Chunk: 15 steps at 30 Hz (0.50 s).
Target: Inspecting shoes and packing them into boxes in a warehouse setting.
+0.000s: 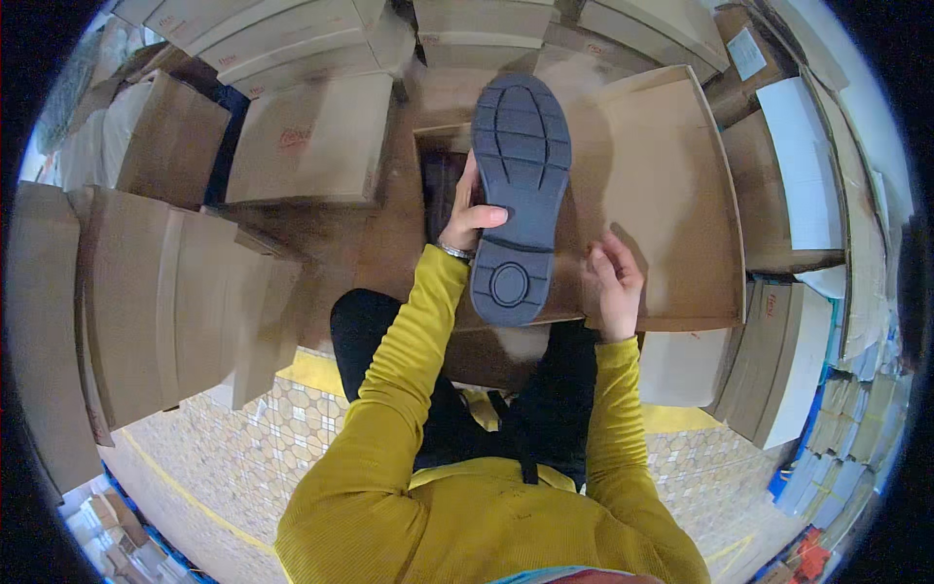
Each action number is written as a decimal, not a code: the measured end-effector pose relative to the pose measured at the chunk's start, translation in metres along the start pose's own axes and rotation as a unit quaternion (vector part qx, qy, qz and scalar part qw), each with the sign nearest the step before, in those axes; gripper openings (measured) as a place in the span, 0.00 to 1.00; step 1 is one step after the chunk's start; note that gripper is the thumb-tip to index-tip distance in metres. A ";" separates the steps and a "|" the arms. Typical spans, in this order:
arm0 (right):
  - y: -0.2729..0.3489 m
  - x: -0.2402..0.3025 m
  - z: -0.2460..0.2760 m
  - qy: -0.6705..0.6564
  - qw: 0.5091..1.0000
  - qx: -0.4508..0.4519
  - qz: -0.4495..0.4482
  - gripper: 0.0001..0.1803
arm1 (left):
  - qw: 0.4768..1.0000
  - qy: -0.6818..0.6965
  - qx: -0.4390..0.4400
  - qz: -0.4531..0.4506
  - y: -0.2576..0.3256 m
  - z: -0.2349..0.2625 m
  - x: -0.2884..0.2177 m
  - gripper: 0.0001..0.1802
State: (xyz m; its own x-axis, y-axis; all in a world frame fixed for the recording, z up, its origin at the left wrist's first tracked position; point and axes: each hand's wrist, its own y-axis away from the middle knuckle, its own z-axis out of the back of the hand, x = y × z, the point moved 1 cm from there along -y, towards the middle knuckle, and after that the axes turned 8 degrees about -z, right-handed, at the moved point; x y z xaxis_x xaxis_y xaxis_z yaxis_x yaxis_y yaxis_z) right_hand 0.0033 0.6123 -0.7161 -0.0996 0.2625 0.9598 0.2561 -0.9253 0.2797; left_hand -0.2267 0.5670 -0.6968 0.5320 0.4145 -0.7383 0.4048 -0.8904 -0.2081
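A shoe is held up in front of me with its dark ribbed sole facing me. My left hand is closed on its left edge, the thumb lying across the narrow middle of the sole. The upper is hidden behind it. To the right of the heel, my right hand is raised with loosely curled fingers, apart from the shoe, and no object shows in it. Behind the shoe is an open cardboard box with something dark inside. A shallow cardboard lid lies to the right, inner side up.
Closed cardboard boxes surround me: one at the far left, a row at my left and a stack at the back. More boxes stand at my right. Tiled floor with yellow lines shows beside my legs.
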 end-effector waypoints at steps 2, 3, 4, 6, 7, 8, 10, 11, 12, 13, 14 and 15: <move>0.011 0.005 -0.014 -0.040 0.998 0.021 -0.052 0.22 | 0.999 -0.028 -0.014 -0.012 0.000 -0.009 -0.013 0.55; 0.016 0.006 -0.021 -0.075 0.992 0.050 -0.083 0.22 | 0.999 -0.034 0.002 -0.040 -0.002 -0.010 -0.017 0.55; 0.021 0.007 -0.029 -0.110 0.984 0.079 -0.114 0.23 | 0.997 -0.039 0.018 -0.068 -0.003 -0.011 -0.022 0.55; 0.030 0.008 -0.038 -0.122 0.982 0.091 -0.113 0.22 | 0.996 -0.049 0.016 -0.069 0.001 -0.019 -0.028 0.56; 0.034 0.008 -0.041 -0.139 0.979 0.103 -0.105 0.22 | 0.996 -0.057 0.012 -0.069 0.003 -0.022 -0.029 0.56; 0.037 0.009 -0.044 -0.156 0.976 0.116 -0.097 0.22 | 0.996 -0.057 0.014 -0.069 0.005 -0.022 -0.028 0.56; 0.045 0.009 -0.047 -0.162 0.975 0.130 -0.082 0.20 | 0.995 -0.068 0.013 -0.076 0.009 -0.021 -0.022 0.59; 0.049 0.008 -0.048 -0.167 0.973 0.144 -0.070 0.19 | 0.994 -0.073 0.029 -0.080 0.012 -0.023 -0.022 0.60; 0.053 0.009 -0.050 -0.173 0.970 0.159 -0.057 0.17 | 0.994 -0.073 0.030 -0.080 0.015 -0.025 -0.020 0.60; 0.059 0.013 -0.048 -0.158 0.974 0.155 -0.051 0.17 | 0.992 -0.082 0.031 -0.089 0.018 -0.026 -0.019 0.60; 0.060 0.009 -0.046 -0.158 0.974 0.154 -0.050 0.17 | 0.991 -0.090 0.033 -0.098 0.020 -0.028 -0.017 0.60; 0.061 0.004 -0.044 -0.190 0.968 0.153 -0.054 0.17 | 0.991 -0.090 0.034 -0.098 0.022 -0.029 -0.016 0.60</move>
State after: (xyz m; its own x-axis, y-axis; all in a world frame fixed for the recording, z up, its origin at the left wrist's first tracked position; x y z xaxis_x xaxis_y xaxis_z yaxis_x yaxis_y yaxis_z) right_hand -0.0236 0.5449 -0.6961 0.2048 0.4897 0.8475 0.5429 -0.7773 0.3180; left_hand -0.2046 0.5462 -0.6710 0.3051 0.5455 -0.7806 0.4336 -0.8094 -0.3961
